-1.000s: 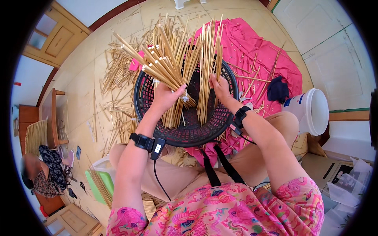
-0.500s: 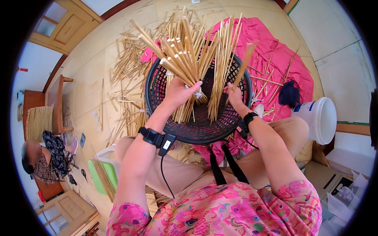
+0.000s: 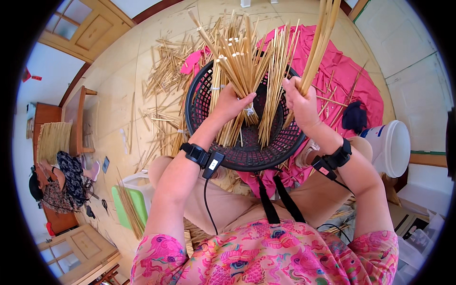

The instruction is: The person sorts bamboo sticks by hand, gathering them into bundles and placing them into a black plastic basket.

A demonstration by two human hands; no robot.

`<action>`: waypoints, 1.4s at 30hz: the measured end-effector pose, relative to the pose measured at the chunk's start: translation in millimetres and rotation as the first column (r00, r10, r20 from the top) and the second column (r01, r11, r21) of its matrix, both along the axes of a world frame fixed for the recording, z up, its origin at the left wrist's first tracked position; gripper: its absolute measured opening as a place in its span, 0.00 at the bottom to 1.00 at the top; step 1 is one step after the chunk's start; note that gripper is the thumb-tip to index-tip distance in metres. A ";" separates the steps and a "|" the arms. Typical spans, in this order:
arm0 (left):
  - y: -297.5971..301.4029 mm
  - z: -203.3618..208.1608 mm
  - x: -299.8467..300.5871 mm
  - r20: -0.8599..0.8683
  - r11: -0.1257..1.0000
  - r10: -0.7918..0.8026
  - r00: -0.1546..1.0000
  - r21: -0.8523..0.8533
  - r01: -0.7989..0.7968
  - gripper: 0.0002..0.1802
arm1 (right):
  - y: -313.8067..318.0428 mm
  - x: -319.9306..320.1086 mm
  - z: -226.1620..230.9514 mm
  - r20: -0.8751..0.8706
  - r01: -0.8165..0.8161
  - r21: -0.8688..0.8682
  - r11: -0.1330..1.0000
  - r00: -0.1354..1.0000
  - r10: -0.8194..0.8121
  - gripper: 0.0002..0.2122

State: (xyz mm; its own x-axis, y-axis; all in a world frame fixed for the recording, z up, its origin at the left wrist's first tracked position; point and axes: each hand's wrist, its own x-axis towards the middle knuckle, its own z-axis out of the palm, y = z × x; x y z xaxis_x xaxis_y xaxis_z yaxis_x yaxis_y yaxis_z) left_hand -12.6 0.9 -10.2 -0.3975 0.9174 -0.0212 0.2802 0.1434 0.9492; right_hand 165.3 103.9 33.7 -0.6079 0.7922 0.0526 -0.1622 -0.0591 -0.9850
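Note:
A black plastic mesh basket (image 3: 290,142) stands between my knees with several bundles of straw-coloured stalks upright in it. My left hand (image 3: 230,102) is closed around one thick bundle of stalks (image 3: 242,66), just above a white tie at its lower part. The bundle leans slightly to the left, its cut ends pointing up. Over the basket's right rim, my right hand (image 3: 301,105) grips a few long stalks (image 3: 321,45), which rise steeply past the top of the view. Beside it inside the basket stands another group of thin stalks (image 3: 274,90).
Loose stalks (image 3: 166,66) litter the floor at the left. A pink cloth (image 3: 363,88) lies under and right of the basket, with a dark cloth (image 3: 354,117) on it. A white bucket (image 3: 393,148) is at the right, a green stool (image 3: 124,209) at the left. Another person (image 3: 59,190) sits far left.
My right hand has risen and moved right, and its stalks now reach higher and closer to me. My left hand keeps its hold on the bundle. The view has shifted slightly.

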 end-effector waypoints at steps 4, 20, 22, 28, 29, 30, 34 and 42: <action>-0.2 -6.7 -0.4 0.079 0.997 -0.037 0.996 0.073 0.031 0.19 | -11.3 -19.9 8.9 -0.060 0.008 -0.162 0.987 0.998 -0.018 0.11; 2.8 12.2 1.1 0.290 0.990 -0.020 0.957 0.142 -0.023 0.09 | -8.3 -18.8 13.6 -0.120 -0.097 -0.349 0.932 0.991 0.058 0.13; 4.4 12.4 1.9 0.268 0.984 -0.024 0.963 0.177 -0.024 0.05 | -8.6 -19.9 12.7 -0.111 -0.091 -0.343 0.935 0.992 0.056 0.13; 10.4 1.1 5.9 0.324 0.979 -0.038 0.945 0.200 -0.029 0.05 | -11.7 -22.1 11.4 -0.098 -0.096 -0.329 0.939 0.993 0.067 0.13; 11.2 0.1 7.0 0.331 0.973 -0.033 0.943 0.226 -0.045 0.05 | -12.1 -22.5 11.6 -0.102 -0.100 -0.327 0.940 0.992 0.071 0.13; 11.2 -0.7 6.6 0.327 0.972 -0.020 0.945 0.227 -0.058 0.05 | -12.6 -22.5 11.5 -0.104 -0.103 -0.324 0.940 0.992 0.073 0.13; 11.2 -2.6 4.4 0.328 0.967 0.000 0.945 0.240 -0.084 0.05 | -12.7 -23.9 11.6 -0.110 -0.110 -0.280 0.954 0.991 0.082 0.13; 4.1 11.7 2.3 0.339 0.962 -0.047 0.940 0.267 -0.048 0.05 | -8.4 -19.1 14.8 -0.124 -0.149 -0.288 0.946 0.985 0.118 0.14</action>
State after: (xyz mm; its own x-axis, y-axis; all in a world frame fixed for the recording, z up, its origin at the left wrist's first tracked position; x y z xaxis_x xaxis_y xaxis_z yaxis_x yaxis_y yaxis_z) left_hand -10.3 5.0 1.5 -0.4103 0.9074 0.0911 -0.0653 -0.1289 0.9895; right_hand 146.1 95.5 48.5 -0.7129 0.6937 -0.1028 -0.2331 -0.3727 -0.8982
